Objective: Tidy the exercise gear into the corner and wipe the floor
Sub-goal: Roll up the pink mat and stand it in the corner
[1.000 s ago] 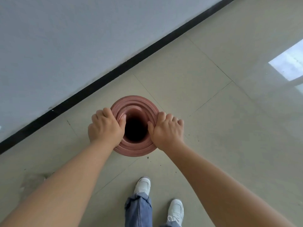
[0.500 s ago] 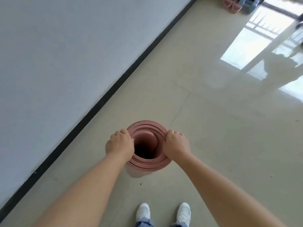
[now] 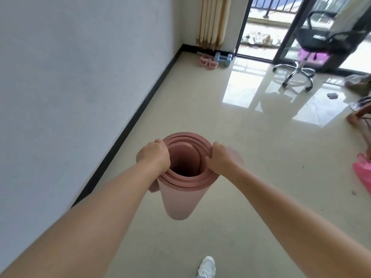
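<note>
A rolled-up pink exercise mat (image 3: 180,199) stands upright in front of me, its open spiral top facing the camera. My left hand (image 3: 153,155) grips the left rim of the roll, fingers curled over the edge. On the right rim my right hand (image 3: 220,157) holds the layers, thumb inside. The mat's lower end looks lifted just above the beige tiled floor (image 3: 251,177). In the far corner lie blue dumbbells (image 3: 222,58) and pink handled gear (image 3: 68,62).
A white wall with a black skirting board (image 3: 140,109) runs along the left. A black office chair (image 3: 313,45) stands by the balcony door. A grey cloth (image 3: 332,95) lies on the floor at right, near a pink object (image 3: 363,173). One white shoe (image 3: 206,266) shows below.
The view has swung up from the floor to the room's far corner. Both hands keep hold of the mat's rim, and the roll has moved away from the wall.
</note>
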Action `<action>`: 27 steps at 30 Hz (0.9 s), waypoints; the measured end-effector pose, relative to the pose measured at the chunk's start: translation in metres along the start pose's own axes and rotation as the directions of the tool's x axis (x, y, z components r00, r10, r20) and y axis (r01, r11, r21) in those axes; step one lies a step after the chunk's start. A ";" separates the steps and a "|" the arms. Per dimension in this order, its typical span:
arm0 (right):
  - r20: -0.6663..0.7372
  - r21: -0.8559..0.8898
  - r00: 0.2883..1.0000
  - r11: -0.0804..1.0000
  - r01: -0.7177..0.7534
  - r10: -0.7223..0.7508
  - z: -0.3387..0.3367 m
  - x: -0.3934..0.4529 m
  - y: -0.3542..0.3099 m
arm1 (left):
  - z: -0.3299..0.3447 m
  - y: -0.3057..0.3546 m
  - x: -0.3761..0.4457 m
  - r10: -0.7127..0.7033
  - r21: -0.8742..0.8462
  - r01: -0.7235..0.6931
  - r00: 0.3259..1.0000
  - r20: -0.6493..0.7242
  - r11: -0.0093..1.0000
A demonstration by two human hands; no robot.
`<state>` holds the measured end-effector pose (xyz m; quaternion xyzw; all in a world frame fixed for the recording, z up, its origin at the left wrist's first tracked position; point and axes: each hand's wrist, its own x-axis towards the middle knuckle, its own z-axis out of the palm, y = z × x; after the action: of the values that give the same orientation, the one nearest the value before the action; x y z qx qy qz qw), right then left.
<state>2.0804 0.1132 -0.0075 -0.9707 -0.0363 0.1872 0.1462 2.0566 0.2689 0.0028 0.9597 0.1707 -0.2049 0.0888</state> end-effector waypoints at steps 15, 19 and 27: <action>-0.239 -0.042 0.971 0.999 -0.035 0.024 -0.242 0.298 0.070 | -0.184 0.241 0.258 0.105 -0.042 -0.118 0.969 -0.225 0.992; -0.206 -0.042 0.976 0.995 -0.085 0.075 -0.291 0.400 0.081 | -0.226 0.293 0.349 0.130 -0.071 -0.145 0.975 -0.180 0.987; -0.204 0.030 0.973 0.994 -0.102 0.106 -0.368 0.578 0.103 | -0.295 0.383 0.513 0.116 -0.066 -0.127 0.982 -0.148 0.990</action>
<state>2.7561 -0.0124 0.0845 -0.9840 0.0317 0.0936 0.1484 2.7433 0.1342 0.0898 0.9766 0.1251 -0.1228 0.1247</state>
